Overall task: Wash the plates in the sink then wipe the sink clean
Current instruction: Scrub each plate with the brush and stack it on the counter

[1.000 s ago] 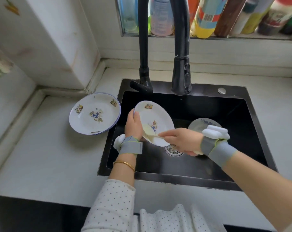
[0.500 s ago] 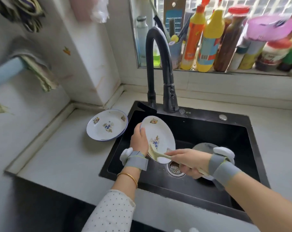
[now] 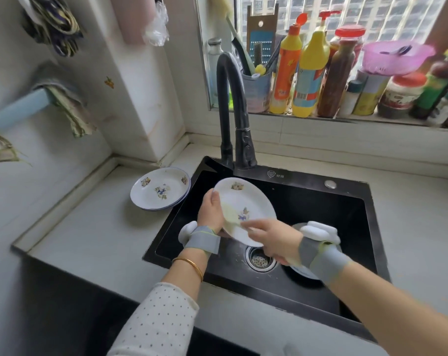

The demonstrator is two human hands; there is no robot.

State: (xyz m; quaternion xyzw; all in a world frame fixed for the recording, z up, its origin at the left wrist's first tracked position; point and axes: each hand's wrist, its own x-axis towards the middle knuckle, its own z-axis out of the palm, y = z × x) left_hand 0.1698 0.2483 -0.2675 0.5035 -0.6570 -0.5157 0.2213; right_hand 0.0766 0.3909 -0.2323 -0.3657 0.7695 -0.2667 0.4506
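Head view: in the last second the camera tipped up, but it's the same job. The left hand (image 3: 212, 214) fingers grip the plate (image 3: 246, 199) by its rim, tilted over the sink (image 3: 320, 201). The right hand (image 3: 271, 240) fingers clutch the pale cloth (image 3: 232, 217), which has slid toward the plate's left side. So it's mid-scrub, I'd say. A second plate (image 3: 302, 272) waits in the sink, and there's a stack (image 3: 161, 191) on the bench (image 3: 89, 240).

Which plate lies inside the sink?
The plate half hidden under the right hand, beside the drain. A tilted plate is in the left hand; stacked plates sit on the counter.
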